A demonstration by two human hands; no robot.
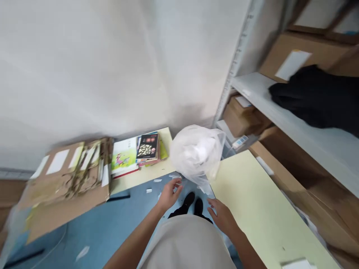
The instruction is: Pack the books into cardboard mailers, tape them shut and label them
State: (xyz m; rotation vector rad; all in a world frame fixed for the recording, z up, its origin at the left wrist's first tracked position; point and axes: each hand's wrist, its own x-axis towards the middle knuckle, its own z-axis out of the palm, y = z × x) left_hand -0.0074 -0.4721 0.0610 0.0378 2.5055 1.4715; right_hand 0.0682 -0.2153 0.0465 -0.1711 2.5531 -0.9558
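Observation:
My left hand (170,193) is held out over the blue floor, fingers loosely curved and apart, with nothing in it. Across from it, my right hand (221,213) hovers by the edge of the pale yellow table (246,190), its fingers spread and bare. A translucent white plastic bag (196,151), puffed out and lined with whitish material, stands beyond both hands, between two tables. Neither hand touches it. Left of the bag, a stack of books (148,147) with a dark cover on top lies beside a white illustrated book (125,157).
Flattened cardboard (70,183) with taped pieces lies at left. Metal shelving (297,123) at right bears cardboard boxes (297,56) and a black cloth (316,97). Paper scraps (82,253) litter the floor. A white wall (112,67) closes off the back.

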